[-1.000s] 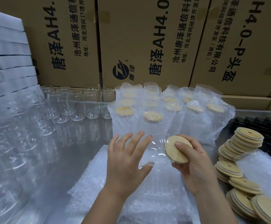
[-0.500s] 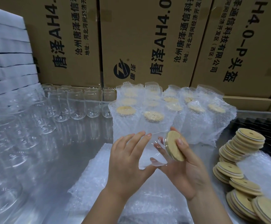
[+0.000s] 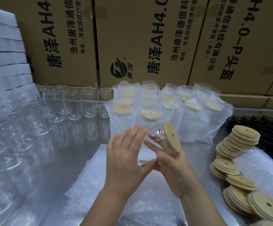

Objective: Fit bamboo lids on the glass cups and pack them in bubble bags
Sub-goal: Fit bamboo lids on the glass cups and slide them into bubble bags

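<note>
Head view: bamboo lid (image 3: 172,139) now seated, your right grip (image 3: 171,167) has dropped under the glass cup (image 3: 152,137), left grip (image 3: 124,157) flat alongside, both straight-fingered; bagging likely next.

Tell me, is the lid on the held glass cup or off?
On. The bamboo lid covers the mouth of the glass cup, which lies tipped between the left hand and right hand. How tightly, cannot tell.

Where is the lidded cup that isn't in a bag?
In the head view's middle, the glass cup lies tilted between the left hand and the right hand, above the flat bubble bags and just in front of the packed cups.
</note>
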